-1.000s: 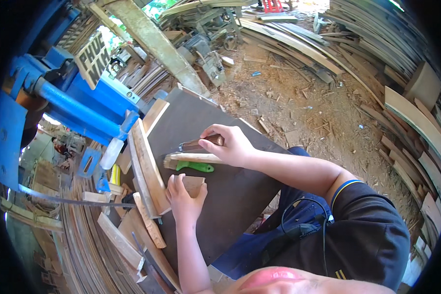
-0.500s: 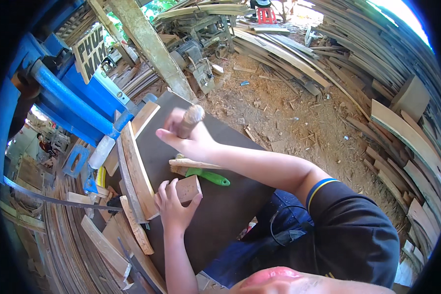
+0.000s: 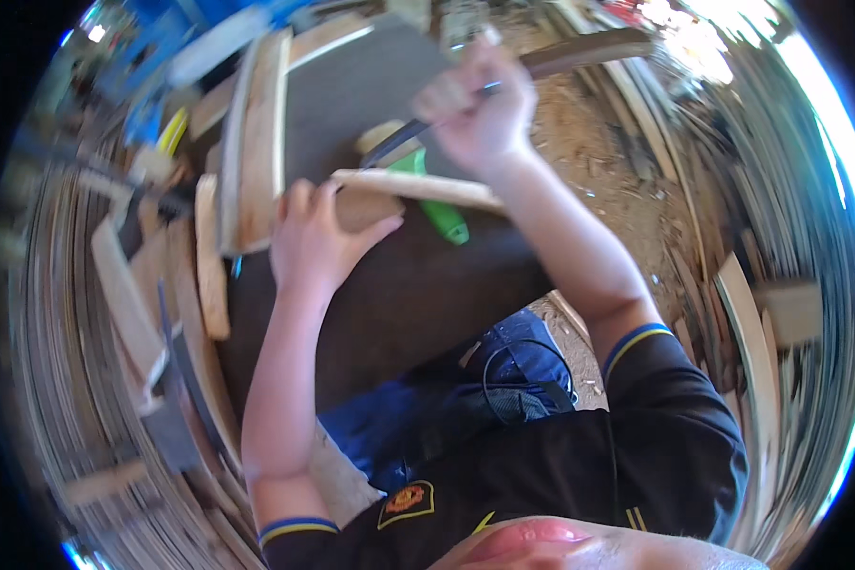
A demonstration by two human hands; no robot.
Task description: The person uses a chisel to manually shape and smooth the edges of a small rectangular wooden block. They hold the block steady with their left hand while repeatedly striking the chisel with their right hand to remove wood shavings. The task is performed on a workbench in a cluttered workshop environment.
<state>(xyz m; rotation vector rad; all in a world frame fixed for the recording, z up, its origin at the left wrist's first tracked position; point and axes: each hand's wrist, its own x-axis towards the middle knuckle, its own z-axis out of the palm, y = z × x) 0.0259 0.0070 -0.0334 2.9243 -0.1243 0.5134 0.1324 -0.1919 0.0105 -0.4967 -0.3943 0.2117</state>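
Note:
My left hand (image 3: 309,242) is curled round a brown wooden block (image 3: 366,209) on the dark tabletop (image 3: 370,304). My right hand (image 3: 484,119), blurred and raised above and right of it, grips a tool with a dark narrow blade (image 3: 394,142) slanting down-left toward the block. A pale wooden strip (image 3: 446,185) crosses a brush with a green handle (image 3: 442,220) and pale bristles, between the two hands. Whether the blade touches anything is unclear.
Long boards (image 3: 261,133) line the table's left side, beside loose offcuts (image 3: 214,266). Blue machinery (image 3: 190,28) stands at the top left, near a yellow object (image 3: 171,131). Wood stacks (image 3: 760,342) rise on the right above the chip-strewn floor (image 3: 575,142).
My right hand has lifted from beside the brush and turned the tool, its blade now showing down-left. My left hand stays at the block. The whole view has tilted, blurring the surroundings.

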